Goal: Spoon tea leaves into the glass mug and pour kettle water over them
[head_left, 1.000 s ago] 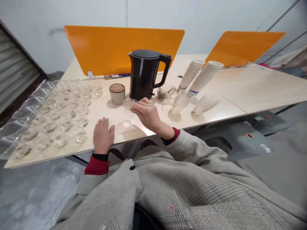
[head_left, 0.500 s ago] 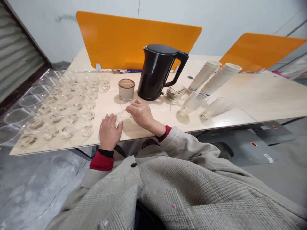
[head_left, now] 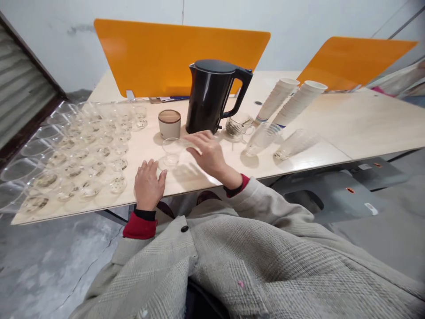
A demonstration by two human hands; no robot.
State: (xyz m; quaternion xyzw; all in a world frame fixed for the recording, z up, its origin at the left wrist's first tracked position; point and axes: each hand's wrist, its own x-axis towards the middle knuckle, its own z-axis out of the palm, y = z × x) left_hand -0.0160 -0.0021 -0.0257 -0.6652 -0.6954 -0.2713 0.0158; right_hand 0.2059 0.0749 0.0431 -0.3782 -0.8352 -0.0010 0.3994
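So, your right hand [head_left: 207, 153] hovers loose by the clear cup [head_left: 171, 150].
Fingers look unclenched, maybe just brushing it; left hand [head_left: 148, 186] lies flat on the table [head_left: 332, 128], holding nothing.

Black kettle [head_left: 209, 95] stands upright mid-tabletop [head_left: 348, 128]. Lidded beige cup [head_left: 169, 123] just beside it. Two paper-cup stacks [head_left: 288, 102] lie tilted to the right. Orange dividers [head_left: 159, 55] stand behind. Rows of clear cups [head_left: 76, 150] occupy the left.

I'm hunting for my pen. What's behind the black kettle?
Behind the black kettle stands an orange divider panel, with papers and what looks like a pen at its foot, left of the kettle. Whatever sits directly behind the kettle's body is covered.
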